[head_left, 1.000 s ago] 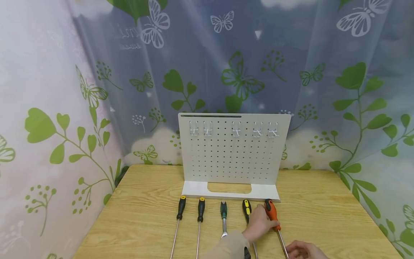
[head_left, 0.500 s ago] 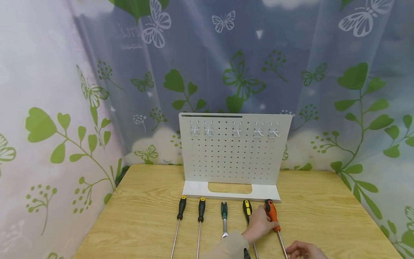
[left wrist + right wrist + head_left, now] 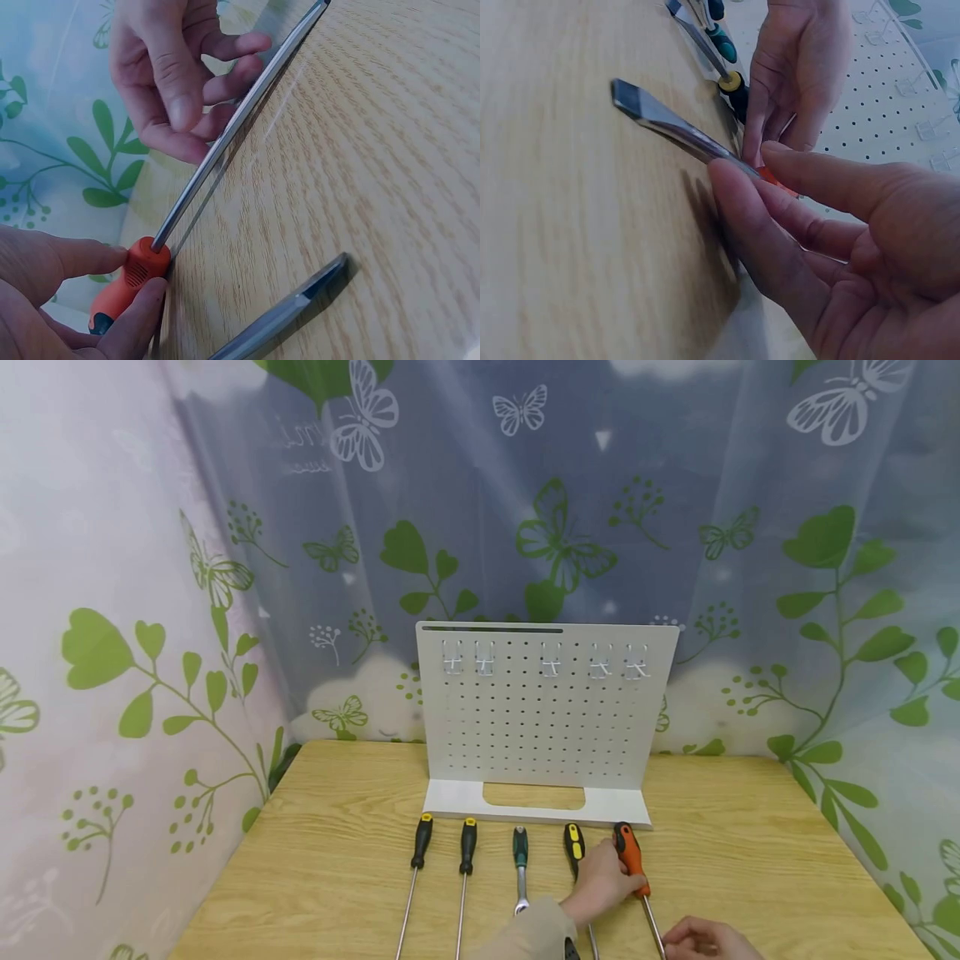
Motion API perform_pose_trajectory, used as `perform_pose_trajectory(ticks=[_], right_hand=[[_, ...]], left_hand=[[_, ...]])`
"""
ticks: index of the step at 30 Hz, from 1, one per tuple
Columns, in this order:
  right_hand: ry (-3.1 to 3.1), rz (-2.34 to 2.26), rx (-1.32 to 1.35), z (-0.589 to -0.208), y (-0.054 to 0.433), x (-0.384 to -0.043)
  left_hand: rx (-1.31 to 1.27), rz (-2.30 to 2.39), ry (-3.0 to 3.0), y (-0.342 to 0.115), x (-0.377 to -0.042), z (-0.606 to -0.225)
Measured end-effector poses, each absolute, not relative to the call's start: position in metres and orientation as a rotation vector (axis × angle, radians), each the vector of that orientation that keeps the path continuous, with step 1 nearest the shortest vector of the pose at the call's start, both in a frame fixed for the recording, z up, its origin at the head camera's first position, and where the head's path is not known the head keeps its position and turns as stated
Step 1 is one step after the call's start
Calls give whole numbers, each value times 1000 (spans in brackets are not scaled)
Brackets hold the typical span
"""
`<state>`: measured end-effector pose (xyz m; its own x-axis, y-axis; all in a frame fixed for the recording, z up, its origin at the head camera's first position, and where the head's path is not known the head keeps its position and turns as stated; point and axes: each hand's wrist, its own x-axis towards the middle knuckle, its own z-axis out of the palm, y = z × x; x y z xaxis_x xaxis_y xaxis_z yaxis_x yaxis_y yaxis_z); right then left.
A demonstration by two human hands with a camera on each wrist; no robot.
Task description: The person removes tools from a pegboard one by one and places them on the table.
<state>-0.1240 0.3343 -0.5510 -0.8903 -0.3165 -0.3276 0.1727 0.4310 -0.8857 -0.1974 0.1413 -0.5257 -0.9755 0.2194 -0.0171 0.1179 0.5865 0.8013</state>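
An orange and black screwdriver (image 3: 630, 852) lies at the right end of a row of tools in the head view. My left hand (image 3: 602, 881) pinches the front of its orange handle (image 3: 135, 277) between thumb and finger. Beside the metal shaft (image 3: 232, 127) is my right hand (image 3: 708, 939), its fingers loosely bent. In the right wrist view, the right hand's fingertips (image 3: 731, 176) are right by the shaft, and I cannot tell whether they touch it. A black and yellow screwdriver (image 3: 573, 843) lies partly hidden under the left forearm.
Two black screwdrivers with yellow ends (image 3: 423, 842) and a green-handled wrench (image 3: 521, 852) lie to the left on the wooden table (image 3: 322, 843). Behind them stands a white pegboard (image 3: 536, 718) with several clear hooks (image 3: 551, 660) along its top. A patterned curtain (image 3: 465, 527) hangs behind.
Both hands and the orange screwdriver stay almost where they were. The head view has shifted very slightly.
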Motion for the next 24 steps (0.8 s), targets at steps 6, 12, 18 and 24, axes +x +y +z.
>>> perform_pose_trajectory(ticks=[6,12,18,24], right_hand=[[2282,-1459,-206,-541,339,-129],[2273,-1516,-163,-532,337,-135],[2267,-1630,-76,-527,329,-137],[2443,-1594,-49,-523,318,-144]], left_hand=[[281,1345,2687,140,-197,-524],[292,1353,2682,140,-198,-520],[314,1364,2671,138,-198,-517],[429,1322,2754,130,-200,-514]])
